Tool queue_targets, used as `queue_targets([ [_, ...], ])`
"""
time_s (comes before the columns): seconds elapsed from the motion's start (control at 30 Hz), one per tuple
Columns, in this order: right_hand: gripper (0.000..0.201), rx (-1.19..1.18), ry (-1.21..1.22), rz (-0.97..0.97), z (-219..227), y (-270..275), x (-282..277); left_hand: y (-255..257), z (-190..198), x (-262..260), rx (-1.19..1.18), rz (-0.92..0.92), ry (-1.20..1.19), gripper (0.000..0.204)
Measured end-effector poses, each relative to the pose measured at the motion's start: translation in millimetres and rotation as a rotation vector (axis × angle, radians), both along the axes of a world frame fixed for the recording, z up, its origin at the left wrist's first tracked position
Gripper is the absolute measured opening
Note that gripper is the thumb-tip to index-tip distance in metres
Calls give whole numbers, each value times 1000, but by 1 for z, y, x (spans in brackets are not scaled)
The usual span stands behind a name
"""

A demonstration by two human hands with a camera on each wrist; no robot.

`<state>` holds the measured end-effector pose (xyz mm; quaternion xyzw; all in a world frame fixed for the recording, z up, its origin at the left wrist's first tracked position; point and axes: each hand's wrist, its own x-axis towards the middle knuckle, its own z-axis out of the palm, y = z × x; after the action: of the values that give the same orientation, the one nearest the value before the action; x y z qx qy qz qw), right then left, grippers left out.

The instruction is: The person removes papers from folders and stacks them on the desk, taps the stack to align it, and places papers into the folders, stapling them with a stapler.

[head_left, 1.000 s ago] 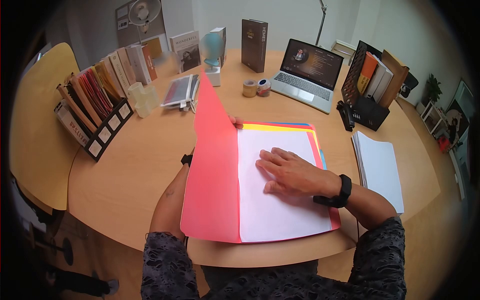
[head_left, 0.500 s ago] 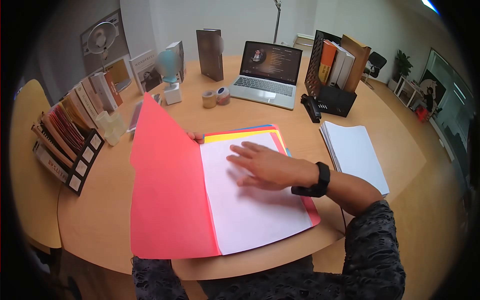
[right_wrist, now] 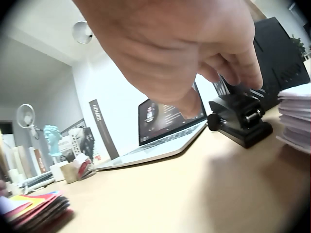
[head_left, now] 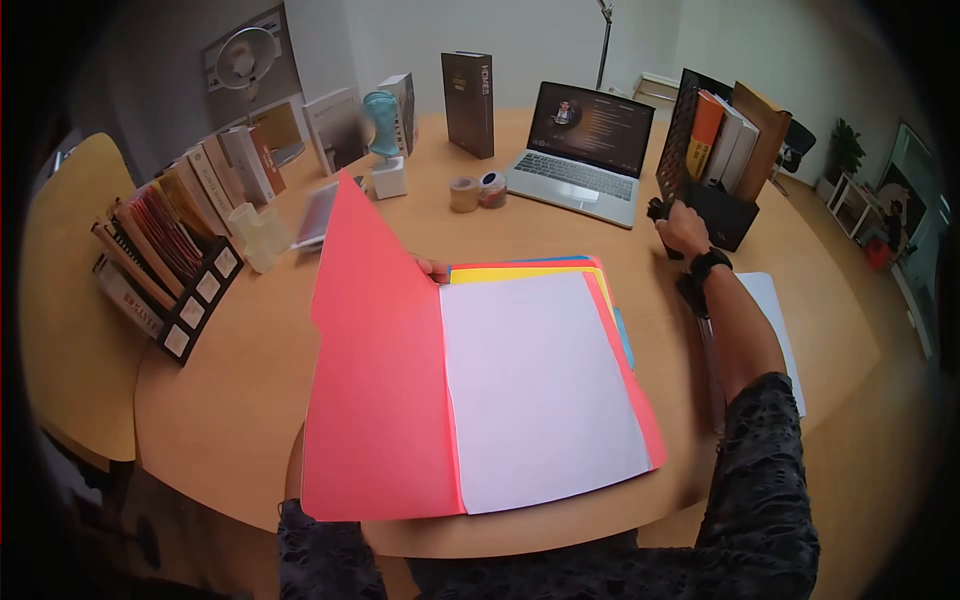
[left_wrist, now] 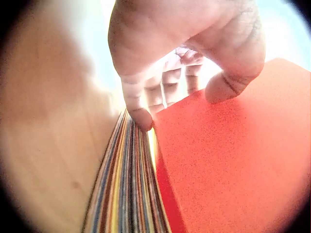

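Observation:
A red folder [head_left: 385, 400] lies open on the desk, its cover raised at the left. A white sheet [head_left: 540, 390] is on top inside, with yellow, red and blue edges behind it. My left hand [left_wrist: 184, 43] is at the folder's far edge, thumb against the red cover and fingers at the thick stack of coloured edges; the cover hides most of this hand in the head view. At the right, my right hand [head_left: 686, 232] reaches over a black hole punch [right_wrist: 240, 121]. Its fingers and thumb [right_wrist: 188, 104] are spread above the punch, close to its top.
A stack of white paper [head_left: 775, 330] lies right of the folder. Behind stand a laptop [head_left: 580, 160], a black file holder [head_left: 735, 215] with books, tape rolls [head_left: 464, 194], a blue bust [head_left: 383, 125] and a dark book [head_left: 468, 105]. A file rack [head_left: 190, 310] stands left.
My right hand has left the white sheet and moved forward and right to the hole punch. My left hand stays at the folder's far edge, with the cover still raised.

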<state>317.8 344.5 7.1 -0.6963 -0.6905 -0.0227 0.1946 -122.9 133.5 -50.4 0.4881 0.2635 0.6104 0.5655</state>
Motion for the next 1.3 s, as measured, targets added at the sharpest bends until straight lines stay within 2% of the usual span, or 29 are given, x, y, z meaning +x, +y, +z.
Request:
queue_targets([
  [0.1, 44, -124, 92, -55, -8, 10, 7, -1, 3, 6, -19, 6, 16, 17],
  [0.13, 51, -74, 71, -62, -19, 17, 9, -2, 4, 6, -24, 8, 20, 17],
  [0.23, 49, -15, 37, -60, -33, 27, 7, -1, 9, 5, -42, 8, 24, 17],
  [0.37, 44, -32, 80, 15, -3, -11, -14, -4, 9, 4, -73, -7, 20, 18],
  [0.43, 37, 43, 62, 108, 4, -19, -22, -7, 9, 5, -84, -18, 14, 18],
  [0.5, 35, 145, 97, 377, 12, -32, -39, -13, 7, 5, -90, -32, 9, 18],
  [0.6, 39, 66, 80, 757, 15, -47, -76, -10, 17, 7, -94, -48, 13, 18],
  [0.7, 39, 37, 81, 857, 21, -79, -122, -25, 19, 4, -87, -53, 26, 18],
  [0.87, 37, 53, 13, 922, 13, -89, -160, -25, 40, 6, -71, -48, 47, 19],
  [1.0, 38, -61, -57, 944, 20, -99, -167, -21, 35, 0, -98, -89, -36, 16],
  [1.03, 41, -130, -78, 933, 24, -101, -167, -21, 34, 1, -91, -60, -36, 15],
  [1.17, 43, -138, -105, 955, 19, -96, -165, -23, 30, 11, -61, 56, -39, 14],
  [1.23, 34, -63, -80, 993, 13, -93, -164, -26, 33, 16, -68, 103, -13, 14],
  [1.3, 35, -79, -86, 1001, 14, -95, -164, -25, 34, 16, -75, 149, 14, 14],
])
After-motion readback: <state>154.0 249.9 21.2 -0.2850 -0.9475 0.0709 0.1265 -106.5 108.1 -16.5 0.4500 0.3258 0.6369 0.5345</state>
